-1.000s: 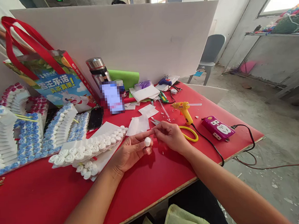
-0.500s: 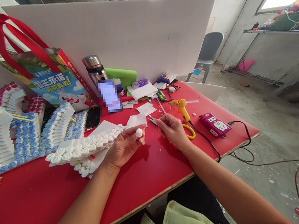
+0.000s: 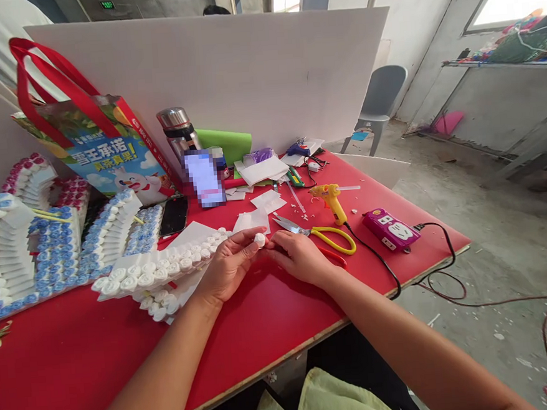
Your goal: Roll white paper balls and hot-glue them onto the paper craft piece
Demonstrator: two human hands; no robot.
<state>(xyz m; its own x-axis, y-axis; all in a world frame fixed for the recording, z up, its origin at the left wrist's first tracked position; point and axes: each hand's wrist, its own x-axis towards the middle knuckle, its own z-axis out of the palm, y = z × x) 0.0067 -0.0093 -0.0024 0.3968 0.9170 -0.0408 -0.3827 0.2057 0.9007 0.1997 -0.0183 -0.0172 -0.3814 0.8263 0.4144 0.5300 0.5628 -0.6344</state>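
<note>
Between the thumb and fingers of my left hand [image 3: 231, 263] is a small white rolled rose [image 3: 260, 239]. My right hand [image 3: 300, 253] is close beside it, fingers pinched together at the rose's right side; what they grip, if anything, is hidden. Just beyond my right hand lie yellow-handled scissors [image 3: 334, 240], blades pointing left. A red handle [image 3: 333, 257] shows partly behind the same hand. To the left of my left hand, rows of white rolled roses [image 3: 159, 270] sit on white strips. Pieces of white paper [image 3: 252, 221] lie beyond my fingers.
A yellow glue gun [image 3: 332, 202] and a purple power box [image 3: 390, 228] with cords stand on the right of the red table [image 3: 245, 332]. Blue-and-white rose pieces [image 3: 56, 251], a printed bag [image 3: 111, 154], a steel flask [image 3: 178, 133] and phones are on the left.
My right hand has moved left and down, away from the scissors, to the white rose in my left hand. The scissors now show more fully. The view has shifted slightly.
</note>
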